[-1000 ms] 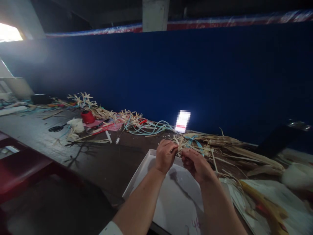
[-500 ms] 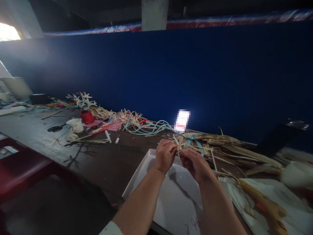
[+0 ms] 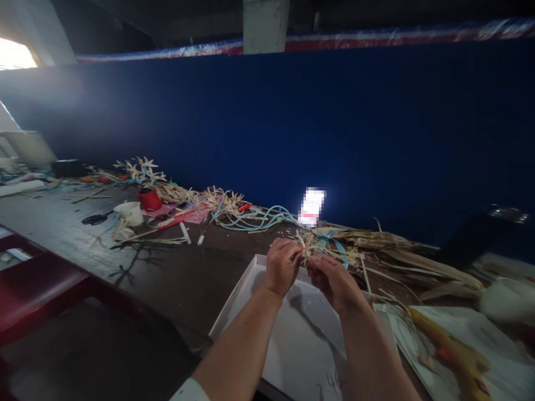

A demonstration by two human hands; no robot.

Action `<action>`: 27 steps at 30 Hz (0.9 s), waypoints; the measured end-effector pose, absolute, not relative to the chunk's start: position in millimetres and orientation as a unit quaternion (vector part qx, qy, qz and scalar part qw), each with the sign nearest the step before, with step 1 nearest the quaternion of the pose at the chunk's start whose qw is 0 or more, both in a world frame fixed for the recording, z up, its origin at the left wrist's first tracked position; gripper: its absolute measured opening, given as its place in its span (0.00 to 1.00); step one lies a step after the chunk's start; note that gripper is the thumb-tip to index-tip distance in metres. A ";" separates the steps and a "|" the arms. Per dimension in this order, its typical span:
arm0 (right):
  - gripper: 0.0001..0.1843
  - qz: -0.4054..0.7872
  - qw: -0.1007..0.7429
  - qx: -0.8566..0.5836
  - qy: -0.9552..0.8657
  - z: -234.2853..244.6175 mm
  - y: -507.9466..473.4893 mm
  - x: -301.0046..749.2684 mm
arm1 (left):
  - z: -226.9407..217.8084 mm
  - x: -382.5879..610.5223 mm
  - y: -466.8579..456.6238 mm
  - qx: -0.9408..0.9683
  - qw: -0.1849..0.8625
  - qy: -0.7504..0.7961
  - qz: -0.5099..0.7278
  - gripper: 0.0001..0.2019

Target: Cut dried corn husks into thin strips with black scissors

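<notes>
Left hand (image 3: 284, 266) pinched narrow, seemingly on pale strips (image 3: 308, 239) fanning just beyond it; right hand (image 3: 333, 280) curled close beside, contents hidden from where I stand. Best, I'd say: left pinch steady, right-hand moves small.

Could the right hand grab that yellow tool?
Probably yes. The yellow tool lies to the right of the right forearm, with nothing tall seen between. But the right hand looks busy by the pale strips, so it may need to leave them first.
</notes>
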State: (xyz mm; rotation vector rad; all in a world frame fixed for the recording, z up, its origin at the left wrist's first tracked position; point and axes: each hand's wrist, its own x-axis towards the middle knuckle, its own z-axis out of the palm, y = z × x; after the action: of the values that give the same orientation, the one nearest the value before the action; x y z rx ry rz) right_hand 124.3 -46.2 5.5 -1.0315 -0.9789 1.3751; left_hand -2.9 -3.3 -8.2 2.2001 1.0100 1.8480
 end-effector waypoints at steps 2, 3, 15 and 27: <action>0.09 0.581 0.548 -0.434 -0.416 5.1 -45.8 124.3 | -8.2 -2.8 -3.3 0.720 0.051 0.334 0.606 0.04; 0.09 0.582 0.547 -0.433 -0.418 5.1 -45.7 124.2 | -8.1 -2.7 -3.3 0.720 0.054 0.337 0.605 0.04; 0.20 0.587 0.564 -0.448 -0.371 14.2 -50.9 121.5 | -7.5 -3.6 0.4 0.682 0.055 0.338 0.646 0.05; 0.17 0.628 0.540 -0.415 -0.377 15.9 -53.3 109.8 | -6.5 -5.9 -4.2 0.726 0.016 0.313 0.612 0.04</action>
State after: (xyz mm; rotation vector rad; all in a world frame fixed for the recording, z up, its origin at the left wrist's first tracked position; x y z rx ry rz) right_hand 109.8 -53.3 15.9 -0.9863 -0.8952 1.4942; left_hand -5.9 -4.2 -6.5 2.2584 0.9733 1.9031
